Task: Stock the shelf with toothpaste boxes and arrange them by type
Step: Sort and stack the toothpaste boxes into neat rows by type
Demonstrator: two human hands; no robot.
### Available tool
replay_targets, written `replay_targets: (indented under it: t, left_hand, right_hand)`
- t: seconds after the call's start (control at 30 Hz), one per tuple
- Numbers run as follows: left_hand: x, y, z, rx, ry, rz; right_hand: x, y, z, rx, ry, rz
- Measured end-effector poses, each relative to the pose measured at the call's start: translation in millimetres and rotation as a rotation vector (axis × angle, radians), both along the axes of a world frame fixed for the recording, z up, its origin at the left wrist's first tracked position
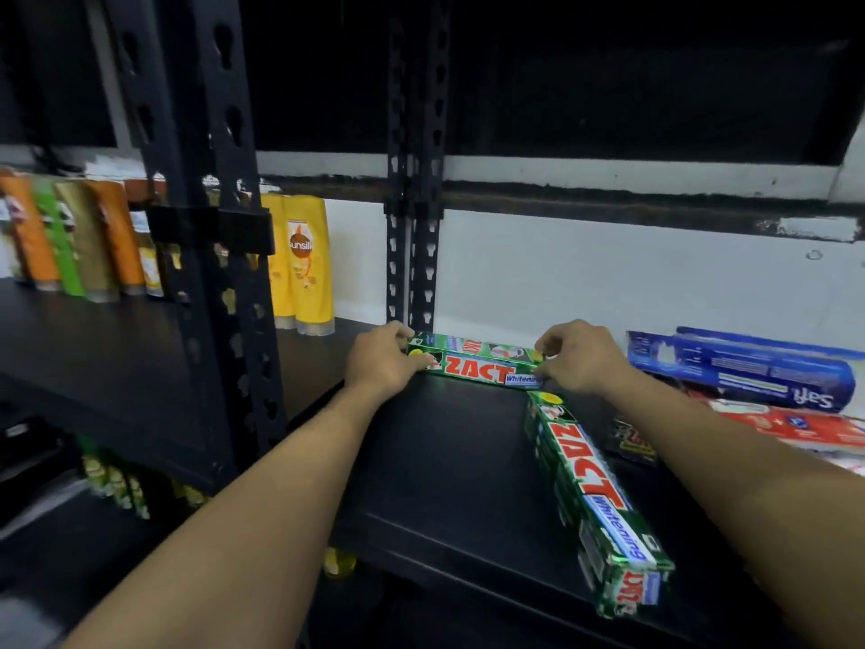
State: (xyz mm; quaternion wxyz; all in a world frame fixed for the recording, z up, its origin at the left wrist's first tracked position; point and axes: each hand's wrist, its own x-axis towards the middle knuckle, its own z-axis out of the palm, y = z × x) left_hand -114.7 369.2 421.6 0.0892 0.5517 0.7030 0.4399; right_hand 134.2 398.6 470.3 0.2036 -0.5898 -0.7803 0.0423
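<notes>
A black shelf board [444, 461] is seen from above, carried by black perforated metal uprights [412, 180] and backed by a white wall [585, 274] with a dark band along its top. The space above the shelf is left in darkness.

At the back of the board, close to the wall, a green cardboard toothpaste box [482, 365] lettered ZACT in red is laid crosswise. Whether one box or two are held there cannot be told. Its left end is gripped by the left hand [381, 360] and its right end by the right hand [580, 358]; the fingers [402, 341] of both are curled closely round the ends.

A stack of green boxes of the same kind [590, 489] is laid lengthwise, from just beside the right hand to the front edge. Further right, long blue boxes [749, 372] are piled over red boxes [795, 426], with a small dark packet [632, 442] near them.

On the adjoining shelf [93, 344] to the left, yellow shampoo bottles [306, 269] and a row of orange, green and gold bottles [70, 236] are stood upright against the wall.
</notes>
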Motion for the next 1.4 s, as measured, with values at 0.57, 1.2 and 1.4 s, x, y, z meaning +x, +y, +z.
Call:
replay_targets:
  t: [0.57,1.2,1.4]
  left_hand:
    - [-4,31,-7,-0.007,-0.045,0.011]
    - [-1,27,-4,-0.03,-0.051,0.041]
    - [-4,32,-5,-0.01,-0.051,0.075]
  right_hand:
    - [2,42,-32,0.04,0.317,-0.138]
    - [1,31,-27,0.004,0.415,-0.089]
    - [1,29,-26,-0.002,0.399,-0.073]
